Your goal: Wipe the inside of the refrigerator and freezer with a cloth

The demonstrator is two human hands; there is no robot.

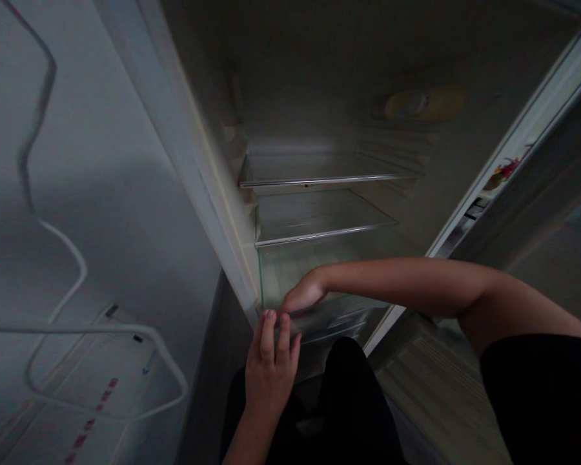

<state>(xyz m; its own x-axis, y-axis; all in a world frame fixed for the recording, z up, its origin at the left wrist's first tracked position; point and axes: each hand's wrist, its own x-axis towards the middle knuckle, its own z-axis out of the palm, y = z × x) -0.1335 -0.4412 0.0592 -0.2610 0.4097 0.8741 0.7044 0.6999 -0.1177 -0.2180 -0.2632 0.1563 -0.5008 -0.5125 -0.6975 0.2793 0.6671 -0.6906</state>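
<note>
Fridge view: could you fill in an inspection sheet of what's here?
Surface: glass shelves in the open fridge, bare where visible.
Job's things: clear drawer low in the fridge.
Clutter: nothing seen.
Fingers: left hand fingertips at the drawer's front edge; right hand curled on its top; grip unclear.
Cables: white cable trailing down the wall at left.
Surroundings: fridge door open at right, dim light, wooden floor.

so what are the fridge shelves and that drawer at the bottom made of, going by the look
The upper shelf and lower shelf look like clear glass: you see through them, and each front edge carries a pale shiny strip, metal or plastic. The drawer under both hands (left, right) seems clear, glossy plastic, though the dim light leaves that open.
</note>
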